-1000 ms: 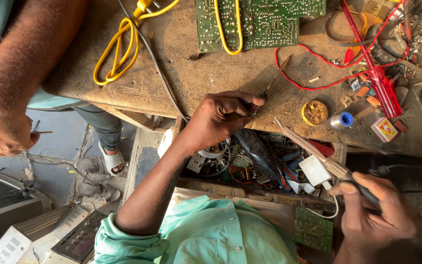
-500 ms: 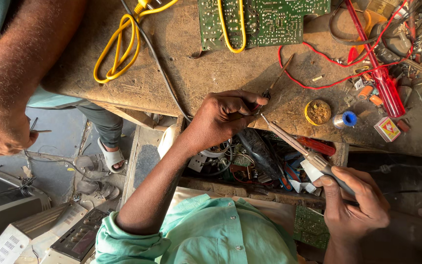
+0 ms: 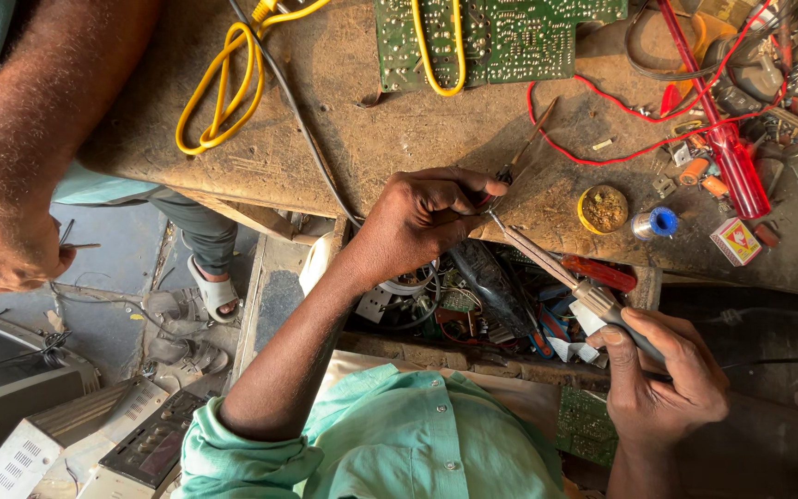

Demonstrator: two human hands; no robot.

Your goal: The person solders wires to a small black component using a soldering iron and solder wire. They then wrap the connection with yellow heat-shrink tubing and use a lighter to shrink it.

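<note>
Right now the soldering itself is in hand: the left hand [image 3: 427, 217] pinches a small part at the workbench [image 3: 344, 139] edge, while the right hand [image 3: 667, 370] grips a soldering iron [image 3: 570, 282], tip touching it. Steadiness matters next, I judge.

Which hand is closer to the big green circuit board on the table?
Left. The left hand sits just below the green circuit board; the right hand is much farther down, holding a soldering iron.

Green circuit board [image 3: 510, 37] under a yellow cable [image 3: 223, 83]; red wire [image 3: 621, 152]; brown bench [image 3: 371, 129]; mint-green shirt [image 3: 399, 444].
</note>
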